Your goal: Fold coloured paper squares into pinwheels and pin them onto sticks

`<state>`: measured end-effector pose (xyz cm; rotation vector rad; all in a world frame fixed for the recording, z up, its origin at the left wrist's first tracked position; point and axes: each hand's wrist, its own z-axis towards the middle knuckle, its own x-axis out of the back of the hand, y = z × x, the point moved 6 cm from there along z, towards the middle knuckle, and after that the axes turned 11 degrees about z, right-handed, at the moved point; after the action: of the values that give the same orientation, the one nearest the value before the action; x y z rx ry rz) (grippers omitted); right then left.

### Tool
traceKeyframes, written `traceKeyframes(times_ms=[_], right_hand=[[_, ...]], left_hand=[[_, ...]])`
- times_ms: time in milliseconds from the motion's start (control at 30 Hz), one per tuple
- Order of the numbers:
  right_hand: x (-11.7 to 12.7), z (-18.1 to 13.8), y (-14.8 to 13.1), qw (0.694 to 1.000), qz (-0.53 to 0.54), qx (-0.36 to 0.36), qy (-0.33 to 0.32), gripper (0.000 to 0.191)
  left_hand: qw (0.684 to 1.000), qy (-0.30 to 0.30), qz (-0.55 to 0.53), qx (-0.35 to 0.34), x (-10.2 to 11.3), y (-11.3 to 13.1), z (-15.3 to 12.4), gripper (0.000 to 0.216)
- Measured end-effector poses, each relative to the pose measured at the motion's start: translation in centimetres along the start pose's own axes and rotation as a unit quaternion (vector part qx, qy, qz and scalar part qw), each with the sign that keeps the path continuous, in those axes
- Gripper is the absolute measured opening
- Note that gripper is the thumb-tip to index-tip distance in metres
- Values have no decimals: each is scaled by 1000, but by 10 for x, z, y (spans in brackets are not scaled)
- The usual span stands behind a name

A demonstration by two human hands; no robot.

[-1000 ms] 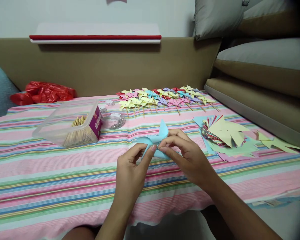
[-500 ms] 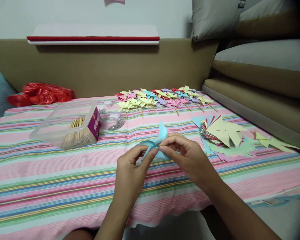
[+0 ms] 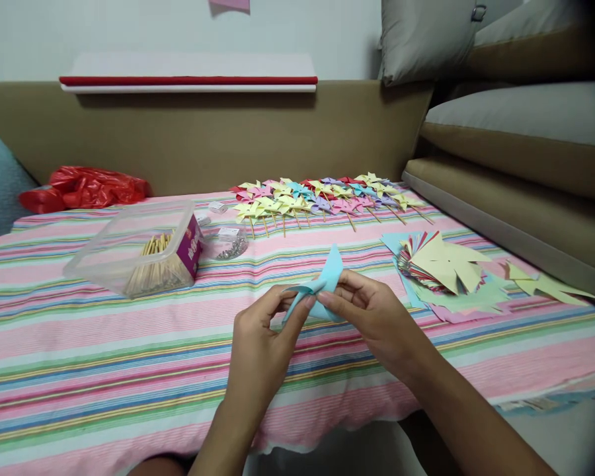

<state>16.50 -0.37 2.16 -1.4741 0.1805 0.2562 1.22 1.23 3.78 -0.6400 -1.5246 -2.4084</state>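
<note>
A light blue paper pinwheel (image 3: 331, 270), partly folded, is held up between my two hands above the striped cloth. My left hand (image 3: 265, 327) pinches its left side, thumb near the centre, where one blade curls over. My right hand (image 3: 371, 311) is closed on its right side, with the thumb by the centre and the other fingers behind the paper. One pointed blade sticks up above the hands. The fingers cover much of the centre, so any pin there is hidden.
Finished pinwheels (image 3: 322, 198) on sticks lie at the back. On the right is a pile of cut paper pieces (image 3: 449, 261). To the left stand a clear plastic box (image 3: 123, 254) of wooden sticks and a small bag of metal pins (image 3: 233, 248). A red plastic bag (image 3: 96, 188) lies behind.
The blue pinwheel has turned slightly, its upright blade now leaning further right. My right fingers have shifted behind the paper; both hands keep their grip.
</note>
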Motion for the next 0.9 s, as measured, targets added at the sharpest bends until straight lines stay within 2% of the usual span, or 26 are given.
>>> traceKeyframes(times_ms=[267, 467, 667, 767, 900], right_hand=[[-1, 0, 1, 1000, 5, -3, 7, 18], [-4, 1, 3, 999, 52, -9, 14, 20], [-6, -1, -4, 998, -33, 46, 41, 18], [-8, -1, -5, 996, -64, 60, 32, 17], [-8, 2, 4, 999, -1, 30, 16, 19]], left_hand=[[1000, -10, 8, -7, 0, -2, -1, 13], [1000, -10, 5, -15, 0, 1, -1, 13], [999, 19, 44, -4, 2, -2, 0, 15], [998, 26, 65, 8, 3, -6, 0, 19], [996, -2, 92, 11, -1, -10, 1, 23]])
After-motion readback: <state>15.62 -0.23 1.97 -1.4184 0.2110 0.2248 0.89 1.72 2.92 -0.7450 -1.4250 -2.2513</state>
